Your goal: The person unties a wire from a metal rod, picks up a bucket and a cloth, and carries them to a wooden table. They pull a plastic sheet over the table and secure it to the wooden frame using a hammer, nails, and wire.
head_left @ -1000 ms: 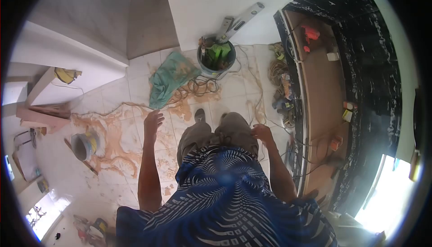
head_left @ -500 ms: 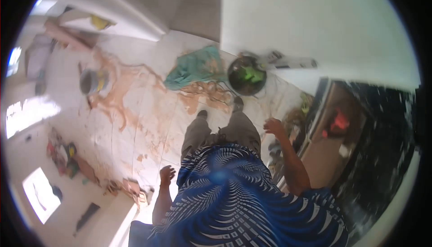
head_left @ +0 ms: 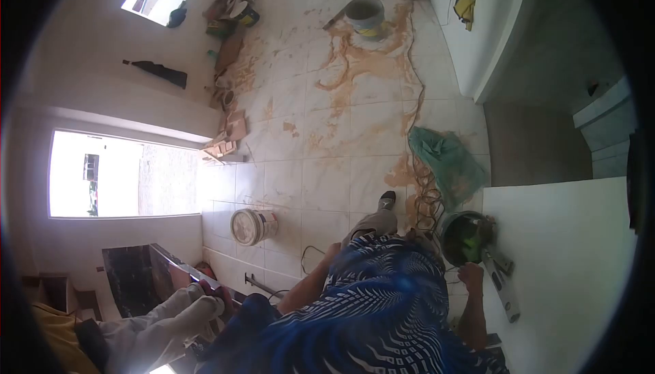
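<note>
My right hand [head_left: 471, 276] hangs at my right side, its fingers curled in with nothing visible in them. Close by stands a dark bucket [head_left: 448, 227] with something bright green inside. A spirit level [head_left: 501, 291] leans from the bucket's rim toward the white surface, just right of that hand. My left hand [head_left: 333, 252] is at my left side, partly behind my blue patterned shirt; its fingers are hidden. A green cloth or sack [head_left: 447, 162] lies on the floor beyond the bucket, beside a tangled cable [head_left: 426, 203].
A lidded pail [head_left: 253, 227] stands left on the tiled floor [head_left: 324, 183]. Farther off are a grey bucket [head_left: 365, 14] amid orange-brown dust and a rubbish pile [head_left: 235, 6]. Another person's trousered legs [head_left: 160, 326] show lower left. A bright doorway [head_left: 123, 173] opens at left.
My view and body have turned left, bringing the doorway, lidded pail and other person into view. The bucket now lies beside my right hand. My left hand has become partly hidden.
</note>
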### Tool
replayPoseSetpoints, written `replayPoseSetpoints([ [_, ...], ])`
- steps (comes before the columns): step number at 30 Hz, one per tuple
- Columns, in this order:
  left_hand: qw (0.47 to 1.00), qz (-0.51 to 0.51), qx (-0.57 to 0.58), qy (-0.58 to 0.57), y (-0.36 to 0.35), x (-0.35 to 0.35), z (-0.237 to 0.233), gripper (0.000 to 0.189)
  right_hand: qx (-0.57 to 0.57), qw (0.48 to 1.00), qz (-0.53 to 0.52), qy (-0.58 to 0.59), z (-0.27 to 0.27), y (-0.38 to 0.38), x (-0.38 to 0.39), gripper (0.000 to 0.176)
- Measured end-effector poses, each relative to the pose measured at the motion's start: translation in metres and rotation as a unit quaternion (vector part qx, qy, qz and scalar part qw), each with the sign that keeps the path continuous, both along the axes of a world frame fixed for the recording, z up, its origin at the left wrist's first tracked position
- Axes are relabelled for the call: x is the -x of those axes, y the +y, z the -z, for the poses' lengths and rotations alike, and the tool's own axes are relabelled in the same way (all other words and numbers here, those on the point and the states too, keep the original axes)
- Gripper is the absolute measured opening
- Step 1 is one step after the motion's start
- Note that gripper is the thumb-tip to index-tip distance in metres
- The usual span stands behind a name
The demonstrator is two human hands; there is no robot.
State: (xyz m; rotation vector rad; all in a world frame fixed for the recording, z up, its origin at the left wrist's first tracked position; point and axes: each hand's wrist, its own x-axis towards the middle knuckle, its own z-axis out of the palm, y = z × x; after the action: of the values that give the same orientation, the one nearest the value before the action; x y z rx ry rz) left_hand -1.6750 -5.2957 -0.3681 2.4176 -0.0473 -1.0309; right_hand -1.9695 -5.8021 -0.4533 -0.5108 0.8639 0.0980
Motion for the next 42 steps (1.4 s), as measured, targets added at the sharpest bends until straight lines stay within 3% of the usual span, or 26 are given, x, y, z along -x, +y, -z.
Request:
replayPoseSetpoints([
  [1,1.0,-0.015,0.0,-0.001,-0.004,0.0,-0.002,0.036,-0.083,0.989,0.026,-0.116,0.019,-0.014,-0.006,0.027],
  [2,1.0,-0.029,0.001,0.0,-0.006,0.0,0.0,0.036,0.13,0.99,-0.003,0.057,-0.016,-0.01,-0.035,0.027],
  [3,0.999,-0.041,0.002,-0.002,-0.01,-0.002,0.003,0.037,0.176,0.984,-0.032,0.02,-0.023,-0.011,-0.057,0.028],
  [4,0.998,-0.069,0.005,0.003,0.001,0.0,0.043,0.042,0.221,0.973,-0.059,-0.017,-0.026,-0.012,-0.077,0.028],
  [5,0.996,-0.08,0.043,-0.004,-0.008,-0.003,0.038,0.041,0.264,0.959,-0.086,-0.054,-0.028,-0.017,-0.093,0.029],
  [6,0.993,-0.089,0.08,-0.01,-0.019,-0.006,0.023,0.041,0.136,0.99,-0.039,-0.005,-0.033,-0.025,-0.108,0.031],
  [8,0.985,-0.09,0.134,-0.062,-0.028,-0.009,0.014,0.039,0.165,0.978,-0.118,-0.055,-0.01,-0.029,-0.117,0.035],
  [9,0.979,-0.084,0.151,-0.107,-0.03,-0.007,0.02,0.038,0.178,0.968,-0.158,-0.078,-0.024,-0.027,-0.131,0.037],
  [10,0.971,-0.078,0.167,-0.152,-0.031,-0.006,0.025,0.037,0.185,0.976,-0.099,0.052,-0.039,-0.015,-0.134,0.035],
  [13,0.967,-0.148,0.207,-0.006,-0.028,-0.02,0.026,0.035,0.162,0.98,-0.116,0.013,-0.044,0.004,-0.115,0.034],
  [15,0.978,-0.118,0.169,-0.007,-0.014,-0.027,0.046,0.035,0.067,0.987,-0.143,-0.009,-0.005,0.001,-0.079,0.031],
  [16,0.984,-0.102,0.149,-0.005,-0.004,-0.025,0.054,0.035,0.304,0.912,-0.263,-0.088,0.011,0.006,-0.046,0.029],
  [17,0.985,-0.082,0.154,0.001,0.004,-0.025,0.055,0.035,0.465,0.778,-0.412,-0.097,-0.01,0.015,-0.046,0.027],
  [18,0.985,-0.062,0.162,0.006,0.01,-0.029,0.057,0.035,0.611,0.594,-0.513,-0.104,-0.033,0.023,-0.046,0.025],
  [19,0.984,-0.041,0.172,0.008,0.014,-0.041,0.061,0.034,0.669,0.391,-0.63,-0.042,-0.08,0.038,-0.06,0.024],
  [22,0.99,0.062,0.123,-0.019,0.037,-0.075,0.11,0.033,0.606,0.432,-0.665,0.072,-0.109,0.074,-0.08,0.023],
  [25,0.975,0.192,0.071,-0.09,0.046,-0.14,0.113,0.031,0.549,0.513,-0.648,0.123,-0.099,0.079,-0.146,0.024],
  [27,0.994,-0.076,0.071,0.042,0.035,-0.195,0.075,0.029,0.507,0.594,-0.608,0.144,-0.087,0.081,-0.2,0.024],
  [29,0.957,-0.237,0.136,0.102,0.039,-0.244,0.066,0.029,0.432,0.702,-0.543,0.159,-0.078,0.083,-0.259,0.025],
  [32,0.954,-0.237,0.18,0.026,0.043,-0.314,0.072,0.03,0.332,0.806,-0.458,0.17,-0.074,0.087,-0.346,0.026],
  [36,0.942,-0.237,0.237,-0.017,0.046,-0.399,0.028,0.03,0.266,0.848,-0.427,0.169,-0.07,0.087,-0.447,0.027],
  [39,0.933,-0.248,0.254,-0.061,0.079,-0.464,0.027,0.03,0.186,0.872,-0.404,0.203,-0.07,0.071,-0.528,0.028],
  [41,0.922,-0.284,0.25,-0.078,0.114,-0.503,0.028,0.031,0.178,0.856,-0.431,0.224,-0.053,0.055,-0.588,0.029],
  [42,0.917,-0.307,0.244,-0.079,0.139,-0.517,0.027,0.031,0.285,0.785,-0.52,0.179,-0.025,0.039,-0.618,0.03],
])
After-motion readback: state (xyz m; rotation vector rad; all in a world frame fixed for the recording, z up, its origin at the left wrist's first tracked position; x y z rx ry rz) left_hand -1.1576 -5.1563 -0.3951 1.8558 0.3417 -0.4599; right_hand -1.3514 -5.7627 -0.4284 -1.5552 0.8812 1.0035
